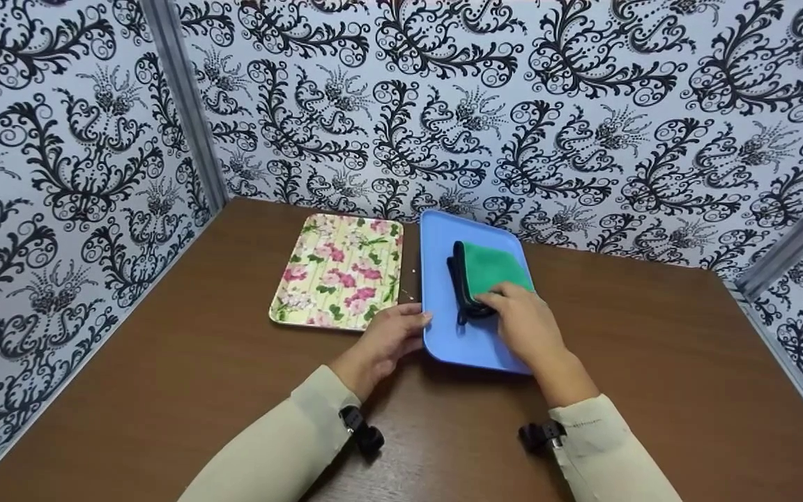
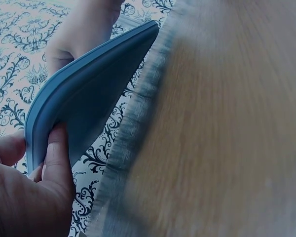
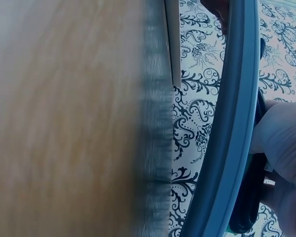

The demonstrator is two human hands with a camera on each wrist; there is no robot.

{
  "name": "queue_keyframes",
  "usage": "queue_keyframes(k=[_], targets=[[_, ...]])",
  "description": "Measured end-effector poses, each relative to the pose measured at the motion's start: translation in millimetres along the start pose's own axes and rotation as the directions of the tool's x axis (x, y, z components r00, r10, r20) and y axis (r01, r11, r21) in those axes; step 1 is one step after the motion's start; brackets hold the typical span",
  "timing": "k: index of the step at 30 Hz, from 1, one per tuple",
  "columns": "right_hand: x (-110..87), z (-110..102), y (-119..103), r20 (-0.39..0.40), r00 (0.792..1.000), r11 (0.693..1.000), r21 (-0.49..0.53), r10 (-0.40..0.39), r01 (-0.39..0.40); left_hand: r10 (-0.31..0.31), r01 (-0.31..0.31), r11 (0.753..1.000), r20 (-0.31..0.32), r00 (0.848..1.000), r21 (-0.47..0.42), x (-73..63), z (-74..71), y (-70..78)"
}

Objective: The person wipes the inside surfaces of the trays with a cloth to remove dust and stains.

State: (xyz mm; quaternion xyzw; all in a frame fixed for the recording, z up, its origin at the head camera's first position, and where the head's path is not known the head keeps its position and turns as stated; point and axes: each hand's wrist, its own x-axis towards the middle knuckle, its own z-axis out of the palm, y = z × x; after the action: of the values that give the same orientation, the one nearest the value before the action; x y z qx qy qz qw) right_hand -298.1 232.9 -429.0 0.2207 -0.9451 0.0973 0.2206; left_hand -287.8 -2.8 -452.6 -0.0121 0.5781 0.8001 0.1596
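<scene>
A blue tray [image 1: 436, 279] is tilted up at its left side over the brown table. My left hand [image 1: 391, 335] grips its left edge near the front corner, thumb on the inner face and fingers beneath, as the left wrist view also shows at the tray's rim [image 2: 34, 118]. A folded green cloth [image 1: 492, 268] with a black edge lies against the tray's inner face. My right hand [image 1: 527, 321] holds the cloth's front part, fingers curled on it. In the right wrist view the tray's rim [image 3: 232, 118] stands in front of the right hand [image 3: 283, 153] and the black edging.
To the left, a floral tray [image 1: 346, 272] with pink flowers lies flat on the brown table [image 1: 220, 376]. Small white bits show on the table between the two trays. Patterned walls [image 1: 443, 104] close off the back and sides.
</scene>
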Motion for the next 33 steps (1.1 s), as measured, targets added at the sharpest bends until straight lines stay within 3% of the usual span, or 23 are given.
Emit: queue_keyframes(k=[7,13,33], targets=[[-0.1,0,2,-0.011,0.999,0.999,-0.019,0.033,-0.033,0.005,-0.005,1.000,-0.003,1.000,0.006,-0.8,0.7,0.1],[-0.3,-1,1,0.019,0.996,0.996,-0.035,0.086,-0.085,0.004,-0.004,1.000,-0.008,1.000,0.008,-1.3,1.0,-0.5],[-1.7,-3,-8,0.089,0.984,0.988,-0.015,0.155,-0.154,0.003,-0.003,1.000,-0.004,1.000,0.006,0.0,0.8,-2.5]])
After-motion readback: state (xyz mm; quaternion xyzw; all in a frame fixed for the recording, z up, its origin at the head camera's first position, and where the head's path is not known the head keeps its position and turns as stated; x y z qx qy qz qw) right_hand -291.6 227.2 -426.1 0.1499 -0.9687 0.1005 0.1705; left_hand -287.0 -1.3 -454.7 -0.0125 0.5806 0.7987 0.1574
